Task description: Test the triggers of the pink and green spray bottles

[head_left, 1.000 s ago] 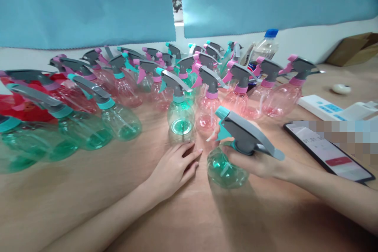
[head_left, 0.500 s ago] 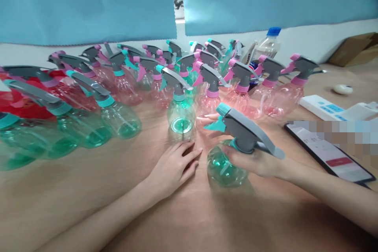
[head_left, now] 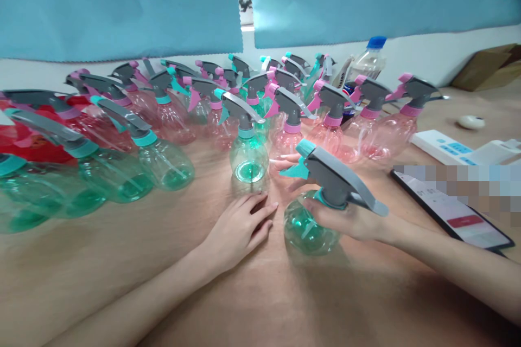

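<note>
My right hand [head_left: 354, 222] is around the neck of a clear green spray bottle [head_left: 311, 227]. Its thumb is on the near side and its fingers reach behind. That bottle has a grey head with a turquoise nozzle and trigger, and it stands upright on the wooden table [head_left: 252, 303]. Flat on the tabletop lies my left hand [head_left: 242, 230], fingers slightly apart and holding nothing. Just beyond its fingertips stands another green spray bottle [head_left: 249, 160]. A pink spray bottle [head_left: 288, 141] is behind the right hand's fingers.
More green spray bottles [head_left: 166, 171] line the left side, with pink ones [head_left: 393, 135] at the back right. Red plastic wrapping [head_left: 24, 141] lies far left. On the right are a phone [head_left: 456, 211], a white power strip [head_left: 442, 146] and a cardboard box [head_left: 488, 68]. A blue-capped bottle [head_left: 368, 62] stands behind.
</note>
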The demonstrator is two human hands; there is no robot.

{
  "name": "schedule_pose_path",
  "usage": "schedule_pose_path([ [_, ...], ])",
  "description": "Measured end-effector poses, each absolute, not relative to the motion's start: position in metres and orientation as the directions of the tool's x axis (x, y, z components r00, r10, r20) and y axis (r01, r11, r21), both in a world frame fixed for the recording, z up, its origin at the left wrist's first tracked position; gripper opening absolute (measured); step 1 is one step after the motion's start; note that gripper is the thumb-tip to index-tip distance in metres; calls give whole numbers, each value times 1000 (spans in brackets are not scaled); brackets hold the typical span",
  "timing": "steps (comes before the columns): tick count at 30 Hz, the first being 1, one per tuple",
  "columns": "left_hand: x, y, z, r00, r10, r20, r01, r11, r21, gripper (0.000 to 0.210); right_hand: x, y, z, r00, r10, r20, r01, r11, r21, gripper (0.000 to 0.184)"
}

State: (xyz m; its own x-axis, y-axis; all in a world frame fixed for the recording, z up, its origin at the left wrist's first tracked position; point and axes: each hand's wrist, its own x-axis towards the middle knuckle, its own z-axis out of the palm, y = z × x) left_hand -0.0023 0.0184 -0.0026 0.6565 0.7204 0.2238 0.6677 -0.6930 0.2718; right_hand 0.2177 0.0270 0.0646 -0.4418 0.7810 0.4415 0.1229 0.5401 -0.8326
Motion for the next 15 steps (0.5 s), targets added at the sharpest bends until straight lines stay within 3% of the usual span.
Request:
schedule_pose_path([
  [15, -3, 18, -2, 656, 721, 225, 669, -693, 271, 31, 218, 28, 66, -472, 768, 433, 125, 544, -830, 58],
])
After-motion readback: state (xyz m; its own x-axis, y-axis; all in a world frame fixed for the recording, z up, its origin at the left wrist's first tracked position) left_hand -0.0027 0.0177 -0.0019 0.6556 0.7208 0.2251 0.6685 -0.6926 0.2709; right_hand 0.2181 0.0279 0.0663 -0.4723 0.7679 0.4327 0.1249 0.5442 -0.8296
